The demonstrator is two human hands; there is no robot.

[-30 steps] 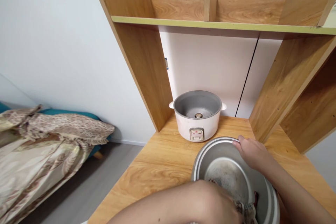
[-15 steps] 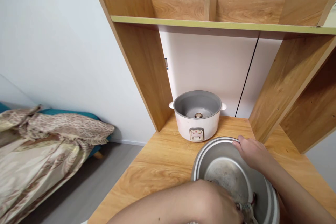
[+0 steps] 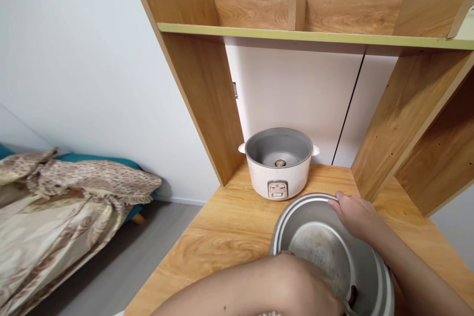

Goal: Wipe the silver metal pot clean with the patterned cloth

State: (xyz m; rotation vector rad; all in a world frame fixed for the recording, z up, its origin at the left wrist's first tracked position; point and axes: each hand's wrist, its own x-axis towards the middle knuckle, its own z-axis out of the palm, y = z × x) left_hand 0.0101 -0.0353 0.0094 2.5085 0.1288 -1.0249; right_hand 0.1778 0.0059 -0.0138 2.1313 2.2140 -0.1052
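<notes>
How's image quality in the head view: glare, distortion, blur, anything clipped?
Head view: even, soft light and sharp focus. Wide-angle warp bows the wooden shelf uprights outward. Mild sheen, no hard glare, inside the metal pot. The left hand is clipped at the bottom edge, hiding its fingers; the right hand on the pot's rim is clear. The rice cooker casts only a faint shadow.

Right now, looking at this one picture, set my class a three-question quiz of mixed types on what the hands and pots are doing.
1. True or false: the rice cooker has its lid on.
2. Which hand grips the metal pot rim: A) left hand, B) right hand?
3. Fill in: the cooker stands on the wooden ____.

Key: 1 false; 2 B; 3 desk.
</notes>
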